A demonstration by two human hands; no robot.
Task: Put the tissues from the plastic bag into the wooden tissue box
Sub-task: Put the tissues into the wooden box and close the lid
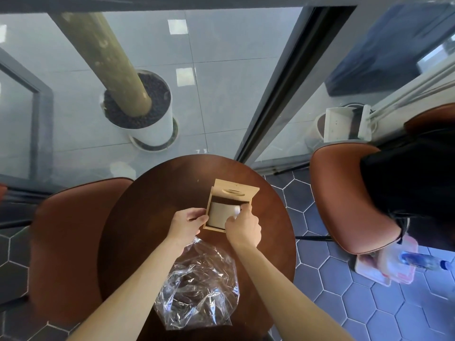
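The tissues (218,214) lie inside the box (254,191), soft, light and easily crushed; best pressed at the edges; the left hand (188,223) grips the box's left wall; the right hand (243,228) pinches the tissues' right edge; the bag (199,289) lies near the box, apparently empty.

The round table (152,217) is seen to be of dark wood with a smooth, faintly glossy finish. The tissue box (216,228) is made of pale, matt, unvarnished-looking wood, and the tissues (219,214) inside appear as soft, matt paper. The plastic bag (197,286) is clear, crinkled and shiny. The chairs (339,205) are covered in smooth brown leather-like material. Glossy pale tiles (209,94) and matt dark hexagonal tiles (344,279) are laid on the floor.
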